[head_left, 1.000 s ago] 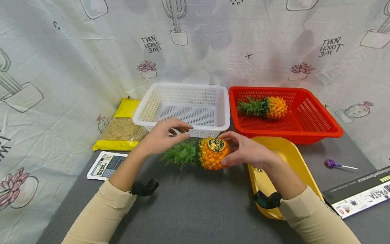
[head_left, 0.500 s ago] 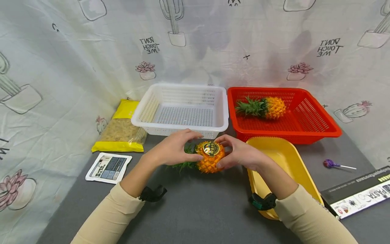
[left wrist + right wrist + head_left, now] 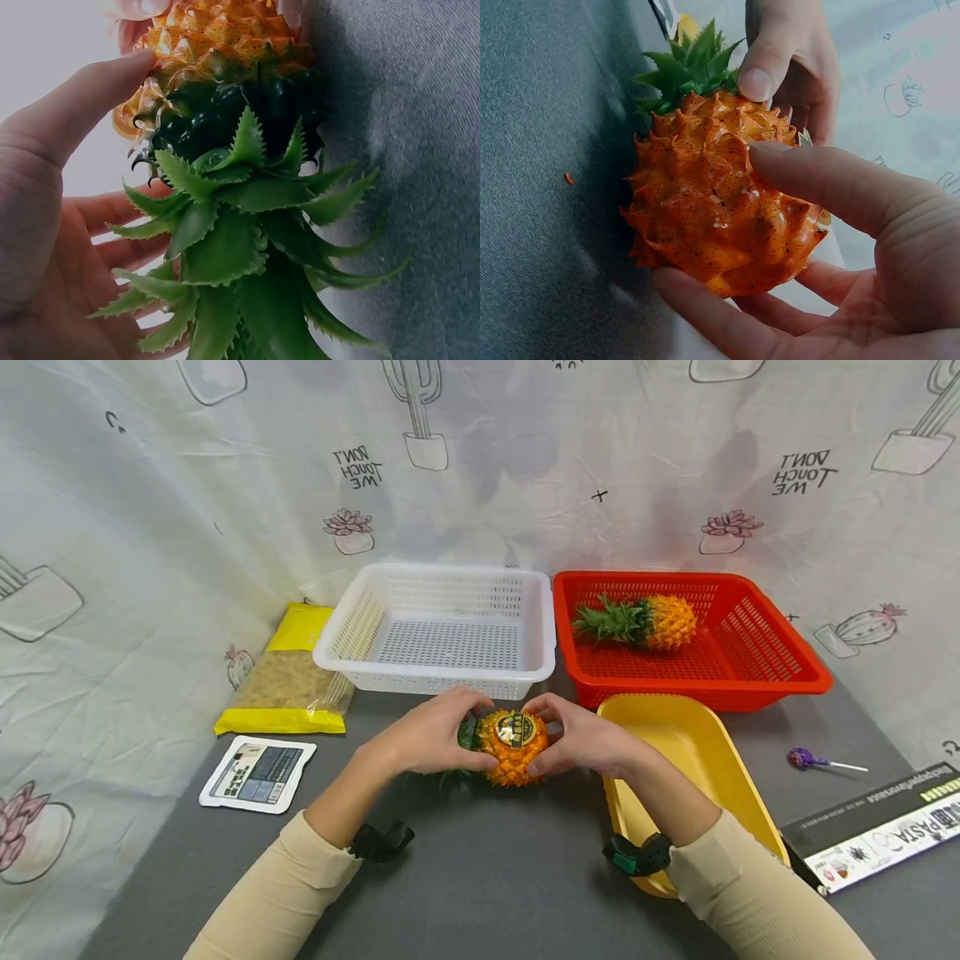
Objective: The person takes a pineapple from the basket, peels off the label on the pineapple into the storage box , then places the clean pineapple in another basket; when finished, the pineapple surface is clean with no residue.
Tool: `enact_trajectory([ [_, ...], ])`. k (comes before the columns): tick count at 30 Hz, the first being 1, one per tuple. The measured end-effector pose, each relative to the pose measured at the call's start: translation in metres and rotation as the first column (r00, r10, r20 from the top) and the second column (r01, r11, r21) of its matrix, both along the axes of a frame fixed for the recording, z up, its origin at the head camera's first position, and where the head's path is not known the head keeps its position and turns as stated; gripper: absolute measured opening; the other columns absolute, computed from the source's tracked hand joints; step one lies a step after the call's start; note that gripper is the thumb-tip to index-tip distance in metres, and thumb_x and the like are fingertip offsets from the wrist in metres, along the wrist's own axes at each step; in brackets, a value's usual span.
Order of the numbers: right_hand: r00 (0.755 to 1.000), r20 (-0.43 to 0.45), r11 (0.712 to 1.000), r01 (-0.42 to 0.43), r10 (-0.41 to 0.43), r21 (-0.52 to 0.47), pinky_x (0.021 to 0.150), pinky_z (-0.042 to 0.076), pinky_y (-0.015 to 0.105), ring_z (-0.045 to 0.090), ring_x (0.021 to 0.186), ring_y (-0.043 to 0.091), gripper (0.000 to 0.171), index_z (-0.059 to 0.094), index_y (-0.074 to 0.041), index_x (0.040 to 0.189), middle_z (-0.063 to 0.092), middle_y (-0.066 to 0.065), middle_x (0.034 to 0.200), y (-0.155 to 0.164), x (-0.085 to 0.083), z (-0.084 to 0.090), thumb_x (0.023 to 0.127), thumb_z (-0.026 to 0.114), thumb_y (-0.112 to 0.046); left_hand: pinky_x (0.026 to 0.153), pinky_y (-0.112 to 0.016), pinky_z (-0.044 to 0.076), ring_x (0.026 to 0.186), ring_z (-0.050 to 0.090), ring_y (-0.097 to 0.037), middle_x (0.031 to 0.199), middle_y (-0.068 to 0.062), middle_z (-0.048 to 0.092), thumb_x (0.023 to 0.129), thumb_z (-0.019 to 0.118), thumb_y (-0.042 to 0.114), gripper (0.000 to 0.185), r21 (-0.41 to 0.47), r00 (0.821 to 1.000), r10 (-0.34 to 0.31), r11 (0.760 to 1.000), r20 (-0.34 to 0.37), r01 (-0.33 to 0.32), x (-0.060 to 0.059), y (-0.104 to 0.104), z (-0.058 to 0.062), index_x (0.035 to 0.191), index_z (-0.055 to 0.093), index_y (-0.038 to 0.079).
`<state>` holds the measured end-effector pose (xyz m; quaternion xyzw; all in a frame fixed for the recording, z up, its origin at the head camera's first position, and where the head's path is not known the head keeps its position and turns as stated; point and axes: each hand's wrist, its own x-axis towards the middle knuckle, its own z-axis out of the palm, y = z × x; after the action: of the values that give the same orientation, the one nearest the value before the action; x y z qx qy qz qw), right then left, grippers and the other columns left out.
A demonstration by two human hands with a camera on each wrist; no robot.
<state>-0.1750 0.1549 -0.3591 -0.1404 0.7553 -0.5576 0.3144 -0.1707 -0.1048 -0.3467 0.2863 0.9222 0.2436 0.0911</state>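
A small orange pineapple with green leaves and a round black-and-gold label lies sideways on the grey table, its leafy end to the left. My left hand grips it where the leaves meet the fruit, thumb on the near side and fingers behind. At the base end, my right hand holds the fruit between thumb and fingers. Most of the leaves are hidden by the left hand in the head view, but the leaf crown shows fully in the left wrist view.
Behind stand a white basket and a red basket with another pineapple in it. A yellow tray, a lollipop and a pasta box lie right. A yellow-ended bag and white packet lie left.
My left hand has moved right and down from above the leaves and now grips the pineapple. The right hand keeps its hold at the base. The pineapple has shifted slightly in view.
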Motion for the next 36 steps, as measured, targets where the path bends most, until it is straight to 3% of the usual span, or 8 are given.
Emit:
enact_trajectory([
  [9, 0.986, -0.154, 0.983, -0.033, 0.061, 0.180, 0.102, 0.055, 0.044, 0.059, 0.124, 0.036, 0.078, 0.045, -0.009, 0.145, 0.049, 0.018, 0.147, 0.004, 0.003, 0.011, 0.080, 0.087, -0.018, 0.100, -0.040, 0.050, 0.114, 0.059, -0.017, 0.128, 0.000, 0.061, 0.081, 0.081, 0.048, 0.066, -0.024, 1.000, 0.024, 0.999, -0.005, -0.024, 0.001, 0.010, -0.001, 0.134, 0.060, 0.015],
  [15, 0.974, -0.212, 0.954, -0.016, 0.083, 0.300, 0.089, 0.058, 0.044, 0.061, 0.121, 0.033, 0.070, 0.050, -0.012, 0.149, 0.060, 0.013, 0.141, 0.010, 0.003, 0.023, 0.090, 0.079, -0.035, 0.098, -0.040, 0.050, 0.112, 0.058, -0.018, 0.126, -0.001, 0.061, 0.079, 0.081, 0.045, 0.065, -0.027, 1.000, 0.021, 0.999, -0.006, -0.021, 0.002, 0.015, 0.000, 0.131, 0.059, 0.014],
  [20, 0.947, -0.321, 0.958, 0.085, 0.008, 0.274, 0.087, 0.056, 0.037, 0.065, 0.106, 0.027, 0.041, 0.069, -0.016, 0.132, 0.071, 0.005, 0.124, 0.008, 0.000, 0.027, 0.096, 0.072, -0.035, 0.099, -0.041, 0.050, 0.112, 0.059, -0.019, 0.125, -0.001, 0.061, 0.079, 0.084, 0.045, 0.065, -0.030, 1.000, 0.016, 0.999, 0.007, -0.015, 0.000, 0.015, 0.004, 0.131, 0.059, 0.013],
  [24, 0.921, -0.389, 0.954, 0.100, 0.019, 0.283, 0.084, 0.054, 0.035, 0.064, 0.099, 0.025, 0.027, 0.076, -0.014, 0.118, 0.074, 0.004, 0.112, 0.002, -0.003, 0.027, 0.098, 0.069, -0.031, 0.099, -0.041, 0.051, 0.111, 0.060, -0.019, 0.124, -0.001, 0.062, 0.079, 0.087, 0.045, 0.066, -0.044, 1.000, 0.019, 0.999, 0.024, -0.017, 0.001, 0.015, 0.008, 0.130, 0.060, 0.014],
  [31, 0.908, -0.418, 0.929, 0.123, 0.036, 0.348, 0.072, 0.048, 0.033, 0.057, 0.085, 0.023, 0.018, 0.074, -0.011, 0.101, 0.070, 0.006, 0.095, -0.008, -0.006, 0.027, 0.095, 0.072, -0.028, 0.098, -0.041, 0.051, 0.112, 0.060, -0.018, 0.124, 0.000, 0.064, 0.079, 0.089, 0.044, 0.066, -0.072, 0.999, 0.025, 0.997, 0.034, -0.023, 0.004, 0.017, 0.011, 0.129, 0.061, 0.014],
  [36, 0.913, -0.407, 0.934, 0.119, 0.031, 0.336, 0.067, 0.044, 0.032, 0.053, 0.080, 0.022, 0.015, 0.069, -0.009, 0.095, 0.064, 0.006, 0.089, -0.010, -0.005, 0.028, 0.094, 0.073, -0.024, 0.098, -0.041, 0.051, 0.111, 0.061, -0.019, 0.123, -0.001, 0.064, 0.078, 0.090, 0.043, 0.066, -0.079, 0.999, 0.034, 0.996, 0.032, -0.032, 0.004, 0.018, 0.012, 0.130, 0.061, 0.013],
])
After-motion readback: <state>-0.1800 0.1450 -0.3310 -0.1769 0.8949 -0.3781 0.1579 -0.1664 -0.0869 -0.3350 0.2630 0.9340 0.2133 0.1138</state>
